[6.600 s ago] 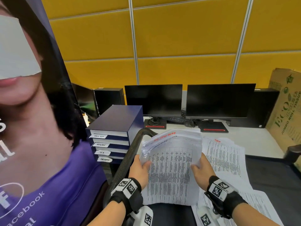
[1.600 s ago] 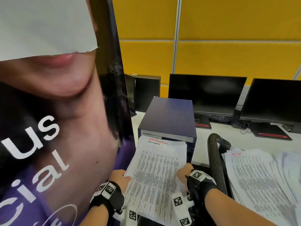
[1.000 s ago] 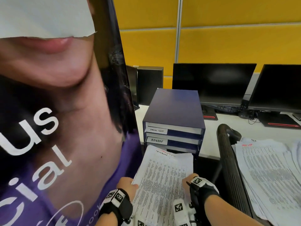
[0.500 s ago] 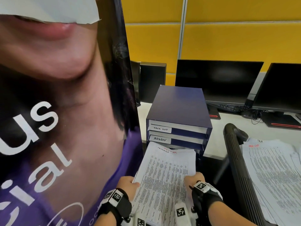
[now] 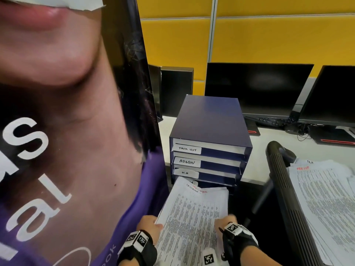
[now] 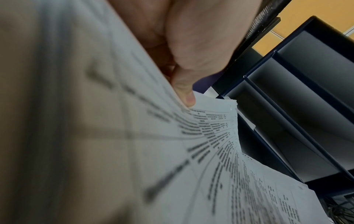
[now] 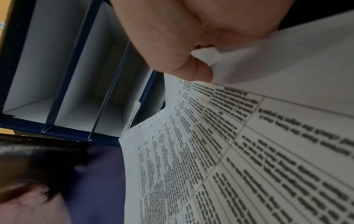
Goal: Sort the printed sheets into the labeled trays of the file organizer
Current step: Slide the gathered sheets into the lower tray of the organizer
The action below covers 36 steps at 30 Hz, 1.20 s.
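Observation:
A dark blue file organizer (image 5: 209,116) stands on the white desk, with trays labelled TASK LIST (image 5: 187,149), ADMIN (image 5: 186,162) and H.R (image 5: 184,173); the bottom tray's label is hidden. I hold a stack of printed sheets (image 5: 194,217) with both hands. Its far edge, headed SECURITY (image 7: 148,126), reaches the mouth of the bottom tray. My left hand (image 5: 150,224) grips the stack's left edge with the thumb (image 6: 186,97) on top. My right hand (image 5: 224,222) grips the right edge, thumb (image 7: 199,72) on top.
A large standing poster (image 5: 73,131) fills the left, close beside the organizer. A black chair armrest (image 5: 284,185) rises on the right, with another pile of printed sheets (image 5: 324,204) past it. Dark monitors (image 5: 255,87) line the back of the desk.
The stack has dropped from in front of the upper trays down to the bottom tray and moved forward, so the H.R label now shows above it. Both hands keep their grip.

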Each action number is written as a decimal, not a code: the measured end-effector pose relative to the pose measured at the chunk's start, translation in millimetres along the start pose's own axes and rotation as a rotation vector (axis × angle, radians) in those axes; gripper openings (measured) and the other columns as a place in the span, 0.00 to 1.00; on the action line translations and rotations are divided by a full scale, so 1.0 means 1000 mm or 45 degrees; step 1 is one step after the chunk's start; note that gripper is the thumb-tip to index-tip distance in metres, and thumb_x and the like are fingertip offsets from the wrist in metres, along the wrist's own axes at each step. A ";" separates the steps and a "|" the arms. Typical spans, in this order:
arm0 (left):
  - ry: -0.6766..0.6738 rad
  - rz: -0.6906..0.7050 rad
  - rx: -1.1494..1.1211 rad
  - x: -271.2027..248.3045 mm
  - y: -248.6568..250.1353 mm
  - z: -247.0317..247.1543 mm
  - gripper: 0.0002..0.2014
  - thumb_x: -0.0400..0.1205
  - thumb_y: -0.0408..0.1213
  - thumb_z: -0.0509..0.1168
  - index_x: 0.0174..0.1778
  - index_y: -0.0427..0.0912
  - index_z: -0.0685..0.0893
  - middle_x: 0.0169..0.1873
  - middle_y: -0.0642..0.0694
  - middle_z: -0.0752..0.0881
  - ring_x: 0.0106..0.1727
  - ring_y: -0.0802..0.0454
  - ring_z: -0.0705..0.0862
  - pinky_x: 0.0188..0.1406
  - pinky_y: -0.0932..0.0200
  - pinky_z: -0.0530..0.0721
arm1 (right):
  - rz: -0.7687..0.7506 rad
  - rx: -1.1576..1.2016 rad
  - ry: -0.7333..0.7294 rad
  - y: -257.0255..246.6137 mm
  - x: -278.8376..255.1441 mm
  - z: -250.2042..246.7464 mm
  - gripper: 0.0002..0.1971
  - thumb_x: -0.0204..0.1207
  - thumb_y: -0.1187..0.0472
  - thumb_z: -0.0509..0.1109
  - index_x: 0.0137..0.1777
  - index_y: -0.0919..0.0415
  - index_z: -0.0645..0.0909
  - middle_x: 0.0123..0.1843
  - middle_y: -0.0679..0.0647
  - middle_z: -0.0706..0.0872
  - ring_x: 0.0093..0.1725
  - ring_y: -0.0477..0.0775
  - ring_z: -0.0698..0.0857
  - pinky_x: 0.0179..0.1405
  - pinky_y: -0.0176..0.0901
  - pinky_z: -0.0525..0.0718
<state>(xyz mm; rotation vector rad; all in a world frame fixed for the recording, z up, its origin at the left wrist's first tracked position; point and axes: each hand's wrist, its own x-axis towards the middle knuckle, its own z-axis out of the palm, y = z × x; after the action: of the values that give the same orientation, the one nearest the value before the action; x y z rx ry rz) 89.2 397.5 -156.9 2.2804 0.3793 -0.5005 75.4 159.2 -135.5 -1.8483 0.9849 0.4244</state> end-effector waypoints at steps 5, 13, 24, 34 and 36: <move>-0.012 0.027 -0.039 0.017 0.007 0.001 0.12 0.75 0.30 0.67 0.25 0.44 0.81 0.25 0.48 0.81 0.32 0.45 0.78 0.35 0.57 0.80 | 0.022 -0.015 0.065 -0.006 0.026 0.008 0.22 0.74 0.65 0.67 0.67 0.74 0.73 0.58 0.67 0.85 0.52 0.63 0.84 0.57 0.49 0.82; -0.082 0.112 -0.089 0.041 0.015 0.019 0.08 0.78 0.30 0.66 0.34 0.42 0.87 0.21 0.56 0.77 0.28 0.53 0.75 0.27 0.66 0.72 | -0.015 0.008 0.107 -0.006 0.042 0.002 0.21 0.77 0.69 0.66 0.69 0.75 0.73 0.66 0.70 0.79 0.66 0.67 0.79 0.57 0.48 0.78; 0.005 0.038 -0.381 0.065 0.005 0.025 0.16 0.77 0.24 0.66 0.27 0.47 0.84 0.20 0.57 0.84 0.28 0.54 0.80 0.26 0.69 0.77 | 0.128 0.225 0.053 0.003 0.045 0.000 0.20 0.74 0.70 0.66 0.66 0.75 0.74 0.57 0.68 0.82 0.57 0.65 0.81 0.64 0.47 0.76; -0.024 0.056 -0.227 0.085 0.050 0.037 0.09 0.77 0.29 0.66 0.32 0.42 0.87 0.28 0.48 0.84 0.33 0.46 0.81 0.34 0.61 0.79 | 0.116 0.058 0.023 0.003 0.050 -0.010 0.13 0.68 0.62 0.64 0.52 0.65 0.80 0.42 0.62 0.88 0.40 0.63 0.87 0.48 0.54 0.87; -0.013 0.050 -0.173 0.091 0.053 0.041 0.06 0.77 0.31 0.66 0.39 0.37 0.89 0.27 0.47 0.82 0.33 0.47 0.79 0.32 0.62 0.76 | 0.091 0.088 0.030 -0.005 0.043 -0.015 0.09 0.73 0.66 0.62 0.52 0.68 0.77 0.39 0.62 0.84 0.37 0.59 0.84 0.36 0.43 0.83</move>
<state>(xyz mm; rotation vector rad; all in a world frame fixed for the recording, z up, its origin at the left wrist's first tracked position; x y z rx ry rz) 181.2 342.5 -192.5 2.1491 0.3521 -0.4524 103.1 128.1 -153.4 -1.7639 1.0711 0.4074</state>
